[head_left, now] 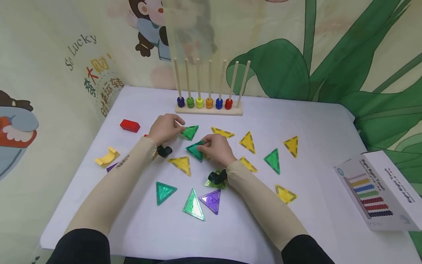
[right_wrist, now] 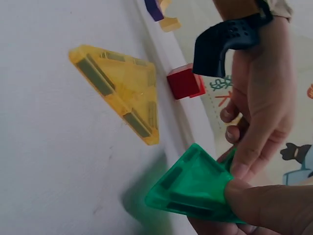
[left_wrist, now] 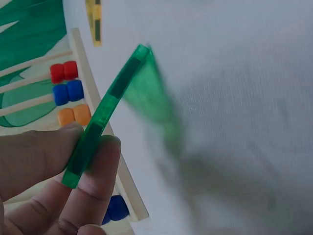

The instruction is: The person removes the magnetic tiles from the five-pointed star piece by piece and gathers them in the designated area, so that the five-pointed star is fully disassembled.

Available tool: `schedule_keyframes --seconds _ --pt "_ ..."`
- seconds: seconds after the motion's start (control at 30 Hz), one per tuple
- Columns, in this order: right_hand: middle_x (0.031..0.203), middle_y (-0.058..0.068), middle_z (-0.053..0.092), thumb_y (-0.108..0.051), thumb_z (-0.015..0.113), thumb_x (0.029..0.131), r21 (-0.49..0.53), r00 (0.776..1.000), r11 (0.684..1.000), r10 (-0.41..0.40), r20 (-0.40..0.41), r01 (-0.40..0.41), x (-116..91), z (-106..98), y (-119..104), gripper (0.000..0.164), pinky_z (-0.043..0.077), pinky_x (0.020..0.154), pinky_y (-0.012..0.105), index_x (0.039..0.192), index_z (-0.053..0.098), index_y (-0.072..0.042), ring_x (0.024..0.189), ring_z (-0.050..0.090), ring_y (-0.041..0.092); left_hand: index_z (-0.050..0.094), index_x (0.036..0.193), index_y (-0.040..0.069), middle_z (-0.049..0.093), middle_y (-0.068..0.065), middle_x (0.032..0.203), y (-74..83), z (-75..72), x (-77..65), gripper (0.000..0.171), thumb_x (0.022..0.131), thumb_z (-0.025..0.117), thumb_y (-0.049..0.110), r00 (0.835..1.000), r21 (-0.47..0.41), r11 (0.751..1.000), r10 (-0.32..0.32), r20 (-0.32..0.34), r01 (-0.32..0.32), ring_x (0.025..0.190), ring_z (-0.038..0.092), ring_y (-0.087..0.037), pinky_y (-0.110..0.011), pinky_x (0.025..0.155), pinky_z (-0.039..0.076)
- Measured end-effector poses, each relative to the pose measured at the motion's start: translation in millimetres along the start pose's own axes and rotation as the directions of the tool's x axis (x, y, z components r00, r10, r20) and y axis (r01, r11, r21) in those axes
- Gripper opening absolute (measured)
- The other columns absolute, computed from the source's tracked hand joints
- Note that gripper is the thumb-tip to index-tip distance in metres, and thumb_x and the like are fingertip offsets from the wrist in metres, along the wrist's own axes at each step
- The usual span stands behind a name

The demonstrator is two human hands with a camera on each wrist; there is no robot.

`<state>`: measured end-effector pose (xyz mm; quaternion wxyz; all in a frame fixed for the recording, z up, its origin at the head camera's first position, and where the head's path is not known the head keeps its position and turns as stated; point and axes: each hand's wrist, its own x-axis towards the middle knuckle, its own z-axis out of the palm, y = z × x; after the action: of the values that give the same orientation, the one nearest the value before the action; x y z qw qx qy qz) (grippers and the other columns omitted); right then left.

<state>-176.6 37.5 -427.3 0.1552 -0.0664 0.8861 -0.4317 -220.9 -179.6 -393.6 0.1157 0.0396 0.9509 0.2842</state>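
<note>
My left hand (head_left: 166, 129) pinches a green triangular magnetic tile (left_wrist: 105, 117) by one end between thumb and fingers; in the left wrist view it is seen edge-on, raised off the table. A second green triangular tile (right_wrist: 190, 188) is in my right hand (head_left: 218, 148), gripped at a corner with the thumb on its face. Both hands are close together over the table's middle. Below them lies a yellow triangular tile (head_left: 182, 165). Another yellow tile (head_left: 222, 132) lies behind the right hand, and a light green tile (head_left: 215, 183) is partly covered by the right wrist's camera.
A wooden bead rack (head_left: 209, 110) with upright pegs stands at the back. Red block (head_left: 130, 125) and yellow arch (head_left: 107, 157) lie left. Green tiles (head_left: 193, 206), a purple tile (head_left: 211, 201) and several yellow tiles (head_left: 248, 142) are spread around. A box (head_left: 372, 194) stands right.
</note>
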Motion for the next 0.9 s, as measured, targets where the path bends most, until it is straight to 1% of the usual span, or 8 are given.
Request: schedule_keyframes --seconds 0.2,0.37,0.47,0.6,0.67,0.77,0.83,0.9 --pt "0.087 0.0 0.073 -0.029 0.078 0.094 -0.119 0.999 0.992 0.046 0.0 -0.046 6 8 -9 0.024 0.047 0.066 0.027 0.11 0.076 -0.012 0.079 0.062 0.016 0.072 0.12 0.011 0.078 -0.015 0.111 1.2 6.0 7.7 0.026 0.099 0.068 0.026 0.999 0.062 0.997 -0.037 -0.031 0.039 0.096 0.071 -0.029 -0.039 0.077 0.054" --pt "0.085 -0.001 0.072 -0.035 0.077 0.094 -0.24 0.998 0.969 0.045 -0.044 -0.055 5 11 -10 0.027 0.048 0.065 0.029 0.111 0.076 -0.013 0.08 0.064 0.017 0.073 0.118 0.01 0.077 -0.013 0.108 3.7 7.4 9.8 0.024 0.099 0.067 0.023 0.997 0.122 0.992 -0.031 -0.076 0.04 0.092 0.069 -0.028 -0.041 0.077 0.055" --pt "0.086 0.0 0.072 -0.038 0.077 0.094 -0.315 0.997 0.947 0.04 -0.072 -0.061 4 11 -8 0.033 0.048 0.064 0.029 0.114 0.077 -0.012 0.08 0.064 0.017 0.072 0.119 0.009 0.077 -0.014 0.112 3.6 8.5 10.5 0.025 0.099 0.066 0.023 0.997 0.149 0.988 -0.027 -0.075 0.038 0.097 0.069 -0.029 -0.044 0.081 0.055" --pt "0.09 0.0 0.074 -0.039 0.077 0.093 -0.378 0.993 0.923 0.038 -0.11 -0.077 0 7 -6 0.037 0.049 0.065 0.03 0.118 0.076 -0.012 0.081 0.064 0.018 0.068 0.124 0.008 0.075 -0.014 0.119 4.0 11.0 11.1 0.03 0.1 0.064 0.024 0.998 0.151 0.988 -0.029 -0.053 0.037 0.105 0.069 -0.033 -0.048 0.087 0.056" --pt "0.092 0.001 0.075 -0.039 0.077 0.093 -0.384 0.992 0.92 0.036 -0.118 -0.079 -2 5 -4 0.036 0.05 0.068 0.032 0.118 0.076 -0.013 0.082 0.064 0.018 0.066 0.128 0.008 0.074 -0.014 0.122 4.0 11.8 10.0 0.033 0.1 0.064 0.026 0.998 0.142 0.989 -0.037 -0.044 0.043 0.109 0.067 -0.034 -0.049 0.089 0.056" --pt "0.094 0.0 0.077 -0.039 0.075 0.095 -0.354 0.994 0.934 0.005 -0.113 -0.045 -5 0 1 0.034 0.054 0.073 0.034 0.118 0.077 -0.014 0.084 0.066 0.017 0.063 0.132 0.008 0.072 -0.014 0.127 5.2 13.0 5.4 0.037 0.101 0.063 0.028 0.999 0.122 0.992 -0.034 -0.035 0.038 0.112 0.063 -0.035 -0.05 0.092 0.055" --pt "0.096 -0.002 0.077 -0.039 0.074 0.096 -0.32 0.995 0.947 -0.027 -0.097 -0.006 -10 -5 8 0.033 0.055 0.078 0.033 0.119 0.076 -0.016 0.088 0.066 0.016 0.061 0.136 0.008 0.071 -0.013 0.131 6.3 14.7 -0.4 0.04 0.101 0.063 0.029 1.0 0.104 0.994 -0.014 -0.024 0.016 0.116 0.061 -0.035 -0.05 0.096 0.055" --pt "0.1 -0.003 0.078 -0.039 0.072 0.098 -0.274 0.994 0.961 -0.07 -0.083 0.044 -18 -12 15 0.032 0.054 0.076 0.031 0.12 0.076 -0.017 0.086 0.066 0.015 0.059 0.14 0.009 0.068 -0.013 0.135 7.7 16.7 -9.9 0.044 0.102 0.064 0.031 1.0 0.081 0.997 0.018 -0.016 -0.017 0.121 0.059 -0.035 -0.05 0.102 0.054"
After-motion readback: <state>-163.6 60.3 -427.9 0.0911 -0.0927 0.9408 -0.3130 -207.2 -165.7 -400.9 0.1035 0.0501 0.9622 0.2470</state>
